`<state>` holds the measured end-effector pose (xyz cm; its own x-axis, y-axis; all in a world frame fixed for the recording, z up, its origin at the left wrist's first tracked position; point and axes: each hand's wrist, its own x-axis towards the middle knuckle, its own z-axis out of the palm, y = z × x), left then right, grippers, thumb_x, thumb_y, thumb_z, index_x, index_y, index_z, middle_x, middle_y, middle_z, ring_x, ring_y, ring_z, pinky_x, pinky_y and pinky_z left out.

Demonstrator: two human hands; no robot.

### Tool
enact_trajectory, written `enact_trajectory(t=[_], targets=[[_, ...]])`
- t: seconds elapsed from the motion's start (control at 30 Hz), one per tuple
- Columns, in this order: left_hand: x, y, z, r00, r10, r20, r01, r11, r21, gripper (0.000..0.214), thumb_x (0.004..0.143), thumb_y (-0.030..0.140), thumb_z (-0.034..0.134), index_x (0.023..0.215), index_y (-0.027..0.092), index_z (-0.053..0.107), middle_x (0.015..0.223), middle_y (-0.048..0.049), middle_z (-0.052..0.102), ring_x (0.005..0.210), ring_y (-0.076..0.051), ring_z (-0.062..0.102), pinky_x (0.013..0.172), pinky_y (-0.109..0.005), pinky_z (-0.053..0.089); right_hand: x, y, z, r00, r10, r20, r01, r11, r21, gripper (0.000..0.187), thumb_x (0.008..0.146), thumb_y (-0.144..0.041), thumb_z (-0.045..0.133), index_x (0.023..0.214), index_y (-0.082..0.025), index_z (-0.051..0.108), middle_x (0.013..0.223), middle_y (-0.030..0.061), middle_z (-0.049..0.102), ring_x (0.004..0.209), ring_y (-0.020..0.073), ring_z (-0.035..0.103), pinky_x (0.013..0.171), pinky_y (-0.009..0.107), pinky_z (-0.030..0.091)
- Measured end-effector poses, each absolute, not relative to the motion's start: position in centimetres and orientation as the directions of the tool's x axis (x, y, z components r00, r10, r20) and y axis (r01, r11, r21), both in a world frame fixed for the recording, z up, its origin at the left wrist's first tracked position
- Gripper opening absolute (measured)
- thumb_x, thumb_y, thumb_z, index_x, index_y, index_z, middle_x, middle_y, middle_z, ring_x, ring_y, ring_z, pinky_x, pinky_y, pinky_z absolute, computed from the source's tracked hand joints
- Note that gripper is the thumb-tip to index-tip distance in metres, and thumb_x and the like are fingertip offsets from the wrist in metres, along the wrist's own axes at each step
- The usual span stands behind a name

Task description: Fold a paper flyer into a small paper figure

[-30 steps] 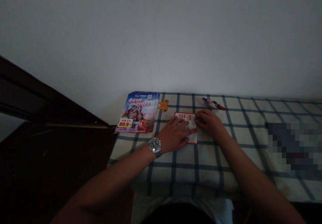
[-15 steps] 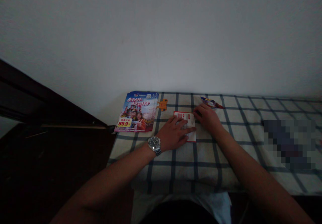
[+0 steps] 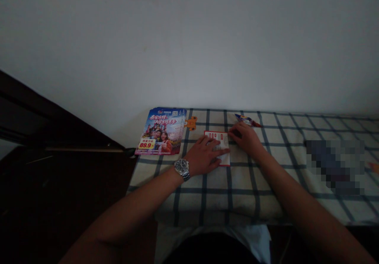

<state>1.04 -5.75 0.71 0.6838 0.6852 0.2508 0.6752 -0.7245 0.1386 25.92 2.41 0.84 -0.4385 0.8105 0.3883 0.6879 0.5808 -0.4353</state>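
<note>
A folded leaflet [image 3: 224,159], white with red edges and red printed boxes, lies on the checked cloth. My left hand [image 3: 204,156], a metal watch [image 3: 181,168] on its wrist, rests flat across it with fingers spread. At the leaflet's upper right edge is my right hand [image 3: 244,137], its fingertips drawn together against that edge. The palm hides how they grip. Just behind the right hand lies a small folded colourful paper [image 3: 248,120], partly covered by it. To the left sits a stack of printed flyers [image 3: 161,133] showing "89.9".
A bear-shaped orange piece [image 3: 191,123] lies beside the flyers. The checked cloth [image 3: 207,195] covers the surface up to the pale wall [image 3: 189,50]. A blurred-out dark object [image 3: 334,167] is at the right, and a dark wooden frame [image 3: 53,117] at the left.
Both hands keep nearly the same places. My right fingertips have shifted very slightly at the leaflet's edge, and the view has moved a little.
</note>
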Motion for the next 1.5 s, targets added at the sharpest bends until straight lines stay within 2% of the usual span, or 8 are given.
enact_trajectory(t=[0.27, 0.5, 0.77, 1.03, 1.23, 1.5], targets=[[1.0, -5.7, 0.9, 0.681, 0.686, 0.255, 0.677, -0.723, 0.136, 0.05, 0.1, 0.046, 0.053, 0.149, 0.041, 0.05, 0.142, -0.0061, 0.055, 0.127, -0.031, 0.044, 0.115, -0.056, 0.033, 26.0, 0.5, 0.8, -0.465, 0.808, 0.361, 0.646, 0.589, -0.486, 0.004, 0.09, -0.023, 0.066, 0.09, -0.021, 0.069, 0.096, 0.0067, 0.064, 0.085, 0.022, 0.064, 0.076, 0.037, 0.055], [1.0, -5.7, 1.0, 0.684, 0.685, 0.251, 0.675, -0.725, 0.135, 0.049, 0.099, 0.045, 0.054, 0.148, 0.041, 0.052, 0.142, -0.0058, 0.055, 0.126, -0.031, 0.045, 0.114, -0.055, 0.033, 25.8, 0.5, 0.4, -0.448, 0.821, 0.353, 0.643, 0.571, -0.511, 0.005, 0.09, -0.024, 0.068, 0.088, -0.021, 0.072, 0.098, 0.0066, 0.064, 0.088, 0.0219, 0.065, 0.079, 0.037, 0.056], [1.2, -5.5, 1.6, 0.661, 0.71, 0.243, 0.683, -0.703, 0.198, 0.05, 0.093, 0.045, 0.062, 0.138, 0.023, 0.058, 0.135, -0.0082, 0.059, 0.122, -0.03, 0.049, 0.113, -0.049, 0.037, 26.2, -0.1, 0.4, -0.461, 0.815, 0.35, 0.63, 0.578, -0.518, 0.006, 0.089, -0.026, 0.07, 0.094, -0.022, 0.073, 0.104, 0.007, 0.065, 0.096, 0.024, 0.067, 0.086, 0.041, 0.057], [1.2, -5.5, 1.5, 0.66, 0.712, 0.241, 0.682, -0.702, 0.205, 0.046, 0.094, 0.045, 0.062, 0.135, 0.023, 0.059, 0.135, -0.0074, 0.059, 0.123, -0.03, 0.049, 0.112, -0.049, 0.037, 26.5, -1.7, -0.1, -0.507, 0.782, 0.362, 0.633, 0.623, -0.46, 0.002, 0.089, -0.025, 0.071, 0.09, -0.023, 0.071, 0.11, 0.0083, 0.064, 0.101, 0.0259, 0.065, 0.091, 0.044, 0.057], [1.2, -5.5, 1.5, 0.654, 0.716, 0.244, 0.684, -0.697, 0.213, 0.046, 0.094, 0.045, 0.061, 0.135, 0.024, 0.059, 0.137, -0.0065, 0.059, 0.123, -0.03, 0.049, 0.113, -0.049, 0.037, 26.8, -3.2, -0.2, -0.532, 0.772, 0.349, 0.619, 0.635, -0.462, 0.002, 0.089, -0.024, 0.071, 0.091, -0.024, 0.071, 0.118, 0.009, 0.064, 0.11, 0.0282, 0.064, 0.097, 0.049, 0.056], [1.2, -5.5, 1.4, 0.653, 0.717, 0.245, 0.686, -0.697, 0.21, 0.045, 0.095, 0.045, 0.06, 0.134, 0.023, 0.059, 0.136, -0.007, 0.059, 0.123, -0.03, 0.049, 0.113, -0.049, 0.037, 27.2, -5.2, -0.1, -0.535, 0.784, 0.315, 0.665, 0.621, -0.415, 0.018, 0.089, -0.029, 0.074, 0.106, -0.025, 0.07, 0.132, 0.0106, 0.061, 0.122, 0.0322, 0.06, 0.104, 0.054, 0.053]])
